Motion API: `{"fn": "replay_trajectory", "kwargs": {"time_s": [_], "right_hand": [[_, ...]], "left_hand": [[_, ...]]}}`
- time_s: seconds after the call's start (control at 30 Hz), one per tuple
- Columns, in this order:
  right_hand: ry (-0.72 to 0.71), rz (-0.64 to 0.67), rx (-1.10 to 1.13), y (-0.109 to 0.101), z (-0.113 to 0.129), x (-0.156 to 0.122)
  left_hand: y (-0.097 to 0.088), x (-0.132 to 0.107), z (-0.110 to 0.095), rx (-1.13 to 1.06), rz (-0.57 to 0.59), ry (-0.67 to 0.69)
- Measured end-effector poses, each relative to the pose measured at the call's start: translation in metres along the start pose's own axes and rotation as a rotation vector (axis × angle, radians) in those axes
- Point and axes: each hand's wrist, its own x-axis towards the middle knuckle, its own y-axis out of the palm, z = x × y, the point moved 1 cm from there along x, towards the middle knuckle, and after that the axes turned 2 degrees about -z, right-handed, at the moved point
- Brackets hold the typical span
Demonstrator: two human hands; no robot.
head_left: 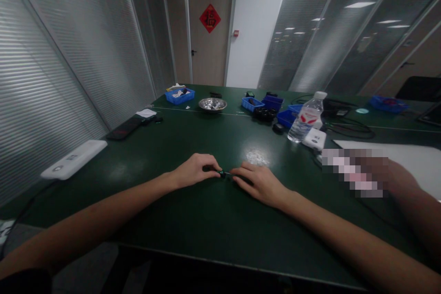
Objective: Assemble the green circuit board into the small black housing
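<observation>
Sitting right between the two hands, low over the middle of the green tabletop (165, 220), is a tiny dark piece (222, 174), pretty much black with a bit of green showing on top. It's so small I can't make out its exact shape or any markings. A thin, pale sliver (228, 173) runs from it toward the other side, kinda metallic looking, though I can't tell if it's one part with the dark bit. The left hand (196, 171) has its grip pinched narrow, thumb and forefinger closed on the piece's near edge. The right hand (260, 183) lies palm down, fingers stretched out, with the thumb and forefinger tips right at the sliver's end. That grip looks narrow too, but honestly can't tell whether it's actually pinching the sliver or just touching it. Both wrists are low, close to the surface.
</observation>
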Motion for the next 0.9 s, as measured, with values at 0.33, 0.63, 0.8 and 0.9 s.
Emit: {"fn": "replay_trajectory", "kwargs": {"time_s": [0.33,0.63,0.8,0.9], "right_hand": [[-0.003,-0.016,-0.034,0.0042,-0.0002,0.0009],[0.007,0.009,-0.049,0.0004,0.0042,0.0011],[0.010,0.031,-0.106,0.0012,0.0069,0.0028],[0.035,0.043,-0.109,0.0022,0.0085,0.0038]], "left_hand": [[0.0035,-0.0011,0.0020,0.288,-0.006,0.296],[0.0007,0.0017,-0.0035,0.128,0.023,0.166],[-0.0006,0.0039,-0.0057,0.091,0.063,0.113],[0.0007,0.0044,-0.0047,0.074,0.054,0.101]]}}
